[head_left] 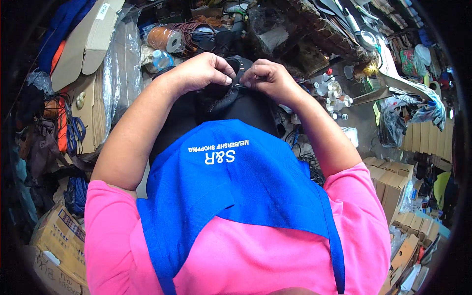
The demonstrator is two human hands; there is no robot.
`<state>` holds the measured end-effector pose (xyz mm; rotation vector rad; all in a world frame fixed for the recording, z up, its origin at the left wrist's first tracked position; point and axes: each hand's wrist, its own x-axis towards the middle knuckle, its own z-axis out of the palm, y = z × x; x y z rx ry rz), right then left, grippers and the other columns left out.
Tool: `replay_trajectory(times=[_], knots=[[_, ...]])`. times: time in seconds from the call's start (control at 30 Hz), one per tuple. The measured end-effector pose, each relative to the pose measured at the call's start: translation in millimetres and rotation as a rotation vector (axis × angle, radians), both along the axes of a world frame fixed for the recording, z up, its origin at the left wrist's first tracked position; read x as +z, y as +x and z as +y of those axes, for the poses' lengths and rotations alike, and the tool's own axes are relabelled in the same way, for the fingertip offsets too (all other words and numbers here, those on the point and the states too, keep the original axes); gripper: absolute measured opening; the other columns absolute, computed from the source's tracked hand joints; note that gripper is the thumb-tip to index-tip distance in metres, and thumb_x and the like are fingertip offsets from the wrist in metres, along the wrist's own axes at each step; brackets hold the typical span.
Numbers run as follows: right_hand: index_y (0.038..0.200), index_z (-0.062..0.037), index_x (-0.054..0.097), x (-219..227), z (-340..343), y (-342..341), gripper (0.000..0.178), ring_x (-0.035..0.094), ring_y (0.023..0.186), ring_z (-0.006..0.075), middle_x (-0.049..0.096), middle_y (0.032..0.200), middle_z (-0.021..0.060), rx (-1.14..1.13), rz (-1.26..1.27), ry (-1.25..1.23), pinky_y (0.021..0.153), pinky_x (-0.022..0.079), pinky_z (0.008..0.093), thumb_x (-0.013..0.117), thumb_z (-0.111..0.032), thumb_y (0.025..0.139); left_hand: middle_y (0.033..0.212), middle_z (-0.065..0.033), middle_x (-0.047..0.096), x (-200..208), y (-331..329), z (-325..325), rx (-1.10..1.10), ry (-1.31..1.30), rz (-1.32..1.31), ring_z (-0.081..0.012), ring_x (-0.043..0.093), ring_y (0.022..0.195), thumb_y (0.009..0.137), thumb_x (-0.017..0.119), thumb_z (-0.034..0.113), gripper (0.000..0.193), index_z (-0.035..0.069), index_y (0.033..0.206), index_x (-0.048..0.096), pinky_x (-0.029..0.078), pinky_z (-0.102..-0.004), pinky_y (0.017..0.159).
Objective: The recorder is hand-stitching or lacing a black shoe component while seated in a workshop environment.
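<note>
In front of me, over my dark-clad lap, is a black, rounded item [220, 104] that looks like a shoe; its exact kind is hard to make out. My left hand [209, 73] is closed at its upper edge, thumb and fingers pinched together. Just to the right, my right hand [269, 77] is also closed in a pinch. A thin, pale strand [238, 85], thread or needle, shows between the two sets of fingertips. The fingertips of both hands nearly meet over the black item. A blue apron [236, 187] covers my front below it.
Beyond my left hand are a wrapped orange spool [164, 39], a blue-capped bottle [162, 60] and reddish-brown cords [196, 32]. Flattened cardboard [88, 44] leans at left. Small bottles [337, 96] stand to the right, near a bent strip frame [388, 73]. Cardboard boxes [388, 184] lie lower right.
</note>
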<state>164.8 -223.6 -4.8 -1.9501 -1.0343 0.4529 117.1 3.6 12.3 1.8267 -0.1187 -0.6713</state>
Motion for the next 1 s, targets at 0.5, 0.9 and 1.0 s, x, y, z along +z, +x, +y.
replay_trajectory(times=[0.5, 0.9, 1.0], knots=[[0.088, -0.0120, 0.068, 57.0, 9.8, -35.9, 0.016, 0.057, 0.090, 0.0268, 0.058, 0.089, 0.0101, 0.164, -0.601, -0.462, 0.078, 0.042, 0.0405, 0.058, -0.011, 0.076, 0.100, -0.0044, 0.058, 6.6, -4.0, -0.8, -0.155, 0.011, 0.016, -0.0151, 0.055, 0.095, 0.081, 0.060, 0.011, 0.035, 0.000, 0.114, 0.063, 0.042, -0.0285, 0.087], [0.093, -0.0048, 0.066, 14.1, 10.6, -5.7, 0.015, 0.058, 0.079, 0.0148, 0.059, 0.075, 0.0037, -0.053, 0.448, -0.158, 0.076, 0.046, 0.0284, 0.066, -0.016, 0.084, 0.099, -0.0167, 0.061, 2.5, -27.2, -5.6, 0.168, 0.482, -0.641, -0.0309, 0.059, 0.096, 0.073, 0.071, 0.011, 0.031, 0.002, 0.101, 0.061, 0.046, -0.0372, 0.085], [0.095, -0.0045, 0.066, 12.1, -5.0, -6.0, 0.019, 0.055, 0.086, 0.0154, 0.057, 0.083, 0.0037, -0.204, 0.672, 0.036, 0.081, 0.044, 0.0287, 0.067, -0.021, 0.085, 0.095, -0.0159, 0.062, 10.1, -63.7, 11.5, 0.147, 0.452, -0.494, -0.0311, 0.059, 0.095, 0.076, 0.068, 0.014, 0.030, 0.002, 0.102, 0.060, 0.046, -0.0379, 0.083]])
